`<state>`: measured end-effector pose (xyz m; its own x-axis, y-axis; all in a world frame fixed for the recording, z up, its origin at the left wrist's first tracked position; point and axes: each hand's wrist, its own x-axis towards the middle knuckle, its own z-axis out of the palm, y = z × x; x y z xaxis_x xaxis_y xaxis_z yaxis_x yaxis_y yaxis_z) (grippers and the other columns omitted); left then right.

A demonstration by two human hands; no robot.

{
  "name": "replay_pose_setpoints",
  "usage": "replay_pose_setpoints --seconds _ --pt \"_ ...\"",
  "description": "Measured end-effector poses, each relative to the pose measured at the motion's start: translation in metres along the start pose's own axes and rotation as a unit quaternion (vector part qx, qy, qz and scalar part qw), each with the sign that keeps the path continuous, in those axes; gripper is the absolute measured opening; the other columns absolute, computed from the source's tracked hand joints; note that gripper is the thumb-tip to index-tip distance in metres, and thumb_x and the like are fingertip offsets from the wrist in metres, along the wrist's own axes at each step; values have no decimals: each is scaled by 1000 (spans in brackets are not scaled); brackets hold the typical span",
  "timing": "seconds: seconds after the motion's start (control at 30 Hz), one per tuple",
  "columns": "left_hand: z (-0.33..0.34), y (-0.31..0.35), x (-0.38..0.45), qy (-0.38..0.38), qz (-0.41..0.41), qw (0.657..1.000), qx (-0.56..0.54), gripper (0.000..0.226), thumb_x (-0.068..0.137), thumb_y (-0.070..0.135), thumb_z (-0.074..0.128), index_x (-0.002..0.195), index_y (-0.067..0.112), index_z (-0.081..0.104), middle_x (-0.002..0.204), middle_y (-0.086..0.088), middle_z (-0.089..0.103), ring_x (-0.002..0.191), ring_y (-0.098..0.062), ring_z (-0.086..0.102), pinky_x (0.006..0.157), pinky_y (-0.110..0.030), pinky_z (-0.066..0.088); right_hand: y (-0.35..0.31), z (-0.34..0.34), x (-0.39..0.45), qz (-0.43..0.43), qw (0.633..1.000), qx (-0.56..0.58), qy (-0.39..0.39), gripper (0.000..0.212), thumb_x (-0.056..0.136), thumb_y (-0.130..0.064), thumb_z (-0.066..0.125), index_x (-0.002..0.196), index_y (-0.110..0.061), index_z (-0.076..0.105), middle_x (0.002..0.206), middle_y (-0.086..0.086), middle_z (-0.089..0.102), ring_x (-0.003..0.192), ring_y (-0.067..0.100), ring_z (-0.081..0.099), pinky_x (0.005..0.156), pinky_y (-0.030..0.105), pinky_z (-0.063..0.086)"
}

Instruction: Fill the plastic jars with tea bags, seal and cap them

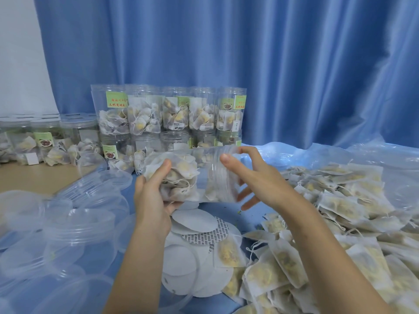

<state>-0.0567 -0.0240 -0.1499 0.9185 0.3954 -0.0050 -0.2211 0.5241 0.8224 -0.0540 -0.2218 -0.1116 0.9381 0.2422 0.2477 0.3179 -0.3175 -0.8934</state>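
Observation:
A clear plastic jar (204, 175) lies on its side in mid-air, partly filled with tea bags, its threaded mouth pointing right. My left hand (152, 196) grips its closed bottom end. My right hand (256, 180) wraps around the open mouth, thumb on top and fingers beneath. Loose tea bags (328, 234) are heaped on the right. White round seal discs (195, 252) lie below the jar. Clear caps (74, 225) are piled on the left.
Filled, uncapped jars (172, 114) are stacked in two tiers at the back, and capped jars (45, 137) stand at the far left. A blue curtain (249, 53) hangs behind. Clear plastic sheeting (374, 155) lies under the tea bag heap.

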Motion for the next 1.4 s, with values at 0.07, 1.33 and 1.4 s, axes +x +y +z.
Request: replay_pose_setpoints --seconds 0.07,1.33,1.4 --pt "-3 3 2 0 0 1000 2 88 68 39 78 142 17 36 135 -10 53 100 -31 67 74 -47 56 -1 -1 1 -45 998 8 -32 78 51 -72 72 120 -61 38 117 -4 57 89 16 67 74 33 58" --pt "2 -2 -10 23 -38 999 -14 53 80 42 68 124 17 53 109 -9 70 93 -29 70 69 -47 57 5 46 0 -64 990 65 112 112 37 -74 71 138 -43 34 131 -21 45 122 6 47 103 34 43" --pt "4 -4 -11 2 -95 995 -26 36 83 46 61 106 18 64 91 -8 75 80 -29 72 59 -43 57 5 52 0 -74 984 112 119 125 33 -71 74 144 -35 30 137 -21 41 124 -1 42 102 24 40"
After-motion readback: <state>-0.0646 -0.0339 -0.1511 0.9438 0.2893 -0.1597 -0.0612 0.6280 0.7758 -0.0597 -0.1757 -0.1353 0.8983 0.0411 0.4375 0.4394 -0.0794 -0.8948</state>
